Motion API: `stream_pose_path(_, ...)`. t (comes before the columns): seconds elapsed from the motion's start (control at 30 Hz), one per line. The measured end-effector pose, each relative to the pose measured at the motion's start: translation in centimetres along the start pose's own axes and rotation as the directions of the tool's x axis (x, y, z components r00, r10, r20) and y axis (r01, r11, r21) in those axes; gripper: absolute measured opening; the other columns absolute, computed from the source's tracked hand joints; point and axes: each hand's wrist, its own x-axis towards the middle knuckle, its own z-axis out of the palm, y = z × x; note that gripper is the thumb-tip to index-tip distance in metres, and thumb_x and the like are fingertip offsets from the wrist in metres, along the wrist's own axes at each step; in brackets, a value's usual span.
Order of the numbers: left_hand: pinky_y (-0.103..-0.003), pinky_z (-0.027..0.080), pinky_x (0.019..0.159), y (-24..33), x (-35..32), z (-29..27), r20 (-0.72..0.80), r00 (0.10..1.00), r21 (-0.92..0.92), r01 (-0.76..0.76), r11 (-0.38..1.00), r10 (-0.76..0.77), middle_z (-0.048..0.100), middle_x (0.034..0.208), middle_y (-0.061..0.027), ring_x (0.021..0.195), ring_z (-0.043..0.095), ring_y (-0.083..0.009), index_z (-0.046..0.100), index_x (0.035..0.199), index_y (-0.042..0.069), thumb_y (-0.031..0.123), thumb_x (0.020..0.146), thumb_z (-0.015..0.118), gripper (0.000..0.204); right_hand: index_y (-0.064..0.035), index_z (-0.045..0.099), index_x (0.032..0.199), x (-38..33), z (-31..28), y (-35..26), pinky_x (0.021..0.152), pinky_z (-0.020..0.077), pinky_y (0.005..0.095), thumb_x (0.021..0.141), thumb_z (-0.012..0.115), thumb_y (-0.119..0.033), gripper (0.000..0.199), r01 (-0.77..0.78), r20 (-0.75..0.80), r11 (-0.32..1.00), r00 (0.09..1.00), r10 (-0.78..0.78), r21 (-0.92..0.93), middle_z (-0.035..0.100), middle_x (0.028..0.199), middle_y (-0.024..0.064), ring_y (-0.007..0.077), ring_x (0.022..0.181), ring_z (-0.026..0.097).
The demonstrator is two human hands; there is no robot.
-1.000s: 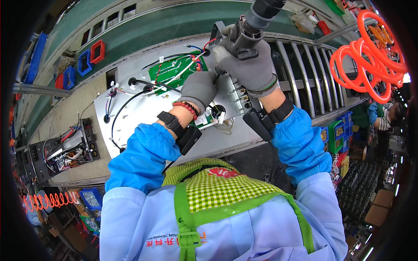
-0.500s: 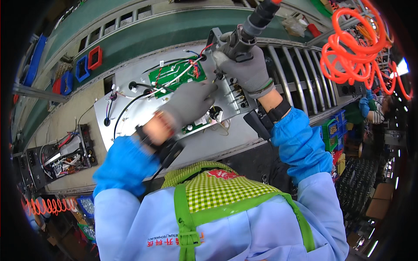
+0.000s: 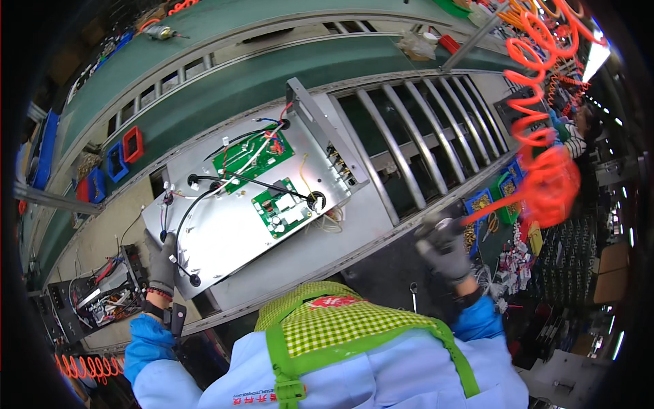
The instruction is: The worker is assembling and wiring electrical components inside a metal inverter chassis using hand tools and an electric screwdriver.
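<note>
A silver metal chassis panel (image 3: 218, 235) carrying two green circuit boards (image 3: 242, 160) and loose wires lies in front of me, tilted. At its left edge is my left hand (image 3: 161, 267) in a grey glove, fingers closed around the edge near a black grommet. Off to the right, beyond the line's near edge, my gloved right hand (image 3: 444, 253) is closed on a pistol-grip air screwdriver (image 3: 446, 228), mostly hidden by the glove. A red air hose (image 3: 492, 206) runs from the tool. The panel's upright bracket (image 3: 317, 119) stands at its right end.
Metal rollers (image 3: 415, 143) lie right of the panel. Another wired unit (image 3: 99, 296) rests at left. Red and blue bins (image 3: 133, 143) stand beyond. Parts bins (image 3: 477, 201) sit at right beneath the coiled red hose (image 3: 535, 102). A co-worker (image 3: 575, 133) is at far right.
My right hand has carried the screwdriver from the bracket down and right. My left hand has moved from over the boards to the panel's left edge. Both circuit boards now show.
</note>
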Motion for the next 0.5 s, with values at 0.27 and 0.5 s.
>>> stream_pose_path(0.27,-0.033,0.043,0.097,5.4,-2.0,8.5,0.069,0.997,-0.206,0.034,0.978,-0.02,0.048,0.132,-0.0175,0.113,0.054,-0.0256,0.02,0.148,0.002,0.023,0.085,0.065,0.08,-0.0108,0.055,0.119,-16.0,1.8,25.6,0.084,0.0511,0.0439,0.068,0.076,-0.02,0.056,-0.525,-0.148,0.584,0.809,0.569,-0.619,0.066,0.103,0.0212,0.0402,0.099,0.063)
stream_pose_path(0.5,-0.033,0.053,0.076,13.5,-4.6,22.9,0.633,0.774,-0.366,0.275,0.889,0.021,0.067,0.096,-0.0088,0.075,0.064,-0.0173,0.064,0.106,-0.001,0.037,0.093,0.057,0.041,-0.0118,0.054,0.12,-21.9,-0.7,31.8,0.087,0.0496,0.0477,0.069,0.075,-0.025,0.056,-0.594,-0.239,0.335,0.683,0.69,-0.731,0.065,0.105,0.0185,0.0392,0.102,0.063)
